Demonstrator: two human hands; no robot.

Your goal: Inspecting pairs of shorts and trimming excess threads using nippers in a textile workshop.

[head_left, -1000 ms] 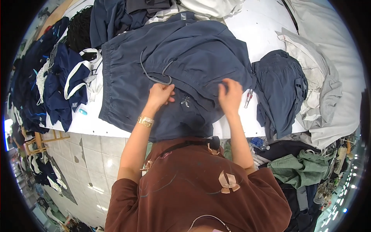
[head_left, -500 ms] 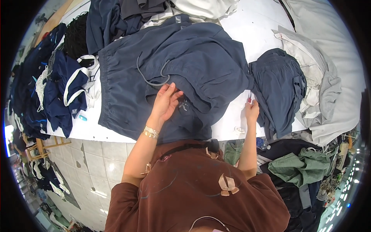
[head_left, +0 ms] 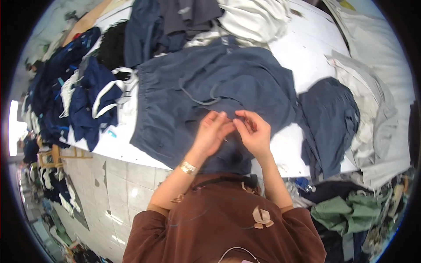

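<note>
A pair of dark blue-grey shorts or trousers with a gathered elastic waistband lies spread in front of me. A grey drawstring curves loosely across it. Over its middle, my left hand has its fingers drawn together. Close by on the right is my right hand, thumb and forefinger pinched near the left fingertips. What either hand grips is too small or blurred to make out. Just off to the right lies a second, bunched dark blue-grey garment.
The work stands on a white table. Navy garments with white straps heap at the left. Dark garments and white cloth pile at the back. Grey-white fabric lies far right, green cloth below the table edge.
My right hand has come from the right table edge, where it held a small reddish tool, to meet my left over the garment. The tool no longer shows. The whole view has shifted somewhat.
</note>
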